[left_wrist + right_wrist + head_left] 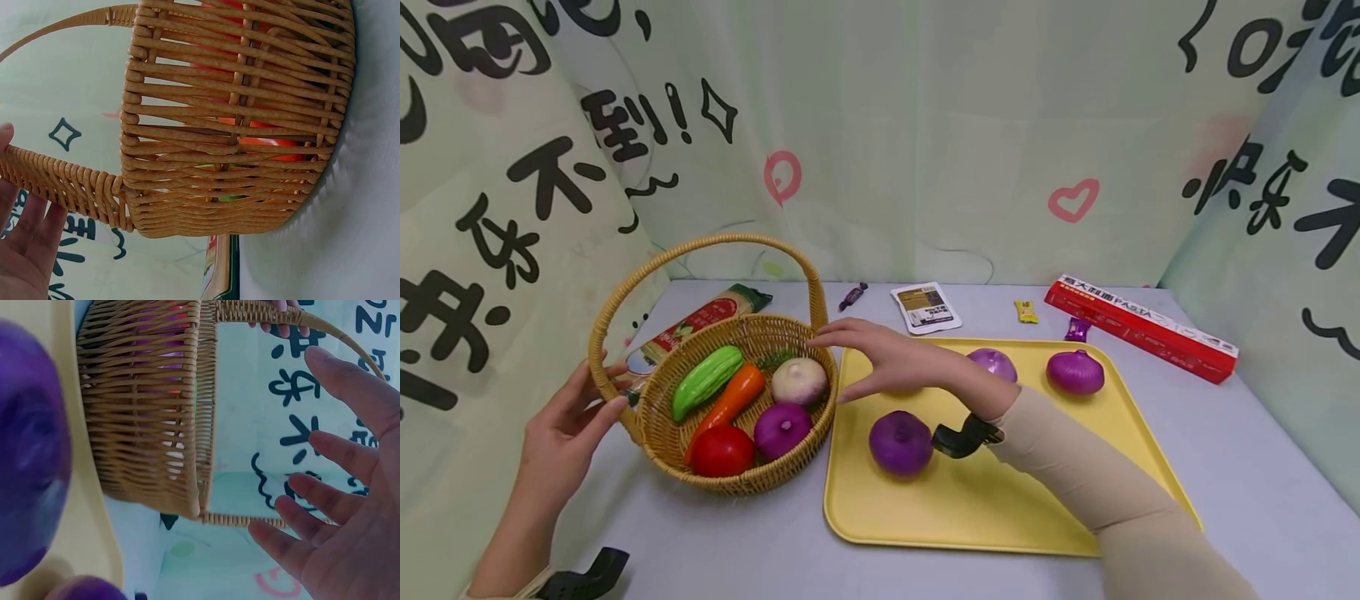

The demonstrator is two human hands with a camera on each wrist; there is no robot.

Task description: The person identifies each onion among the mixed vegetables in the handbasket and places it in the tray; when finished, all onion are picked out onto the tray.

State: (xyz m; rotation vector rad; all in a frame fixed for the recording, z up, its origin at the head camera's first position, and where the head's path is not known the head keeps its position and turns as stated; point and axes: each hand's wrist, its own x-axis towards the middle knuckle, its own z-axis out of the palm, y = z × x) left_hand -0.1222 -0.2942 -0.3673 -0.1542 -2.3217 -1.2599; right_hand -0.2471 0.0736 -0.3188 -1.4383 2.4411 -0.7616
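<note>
A wicker basket (647,408) with a tall arched handle holds a green bumpy vegetable (707,379), a carrot (739,397), a tomato (722,451), a purple onion (782,429) and a whitish turnip-like vegetable (800,382). My left hand (567,429) grips the left foot of the handle, thumb in front and fingers behind, as the left wrist view also shows. Over the tray's left side, my right hand (891,360) is spread with nothing in it, its fingertips at the basket's right rim near the handle. Below it sits another purple onion (901,443).
A yellow tray (985,517) carries further purple onions (1075,372) on its right. Behind lie a red pasta box (1138,329), a white-edged pouch (927,308), small wrapped candies (1026,312) and a red-and-green packet (700,321) partly behind the basket. Printed curtains (925,167) surround the table.
</note>
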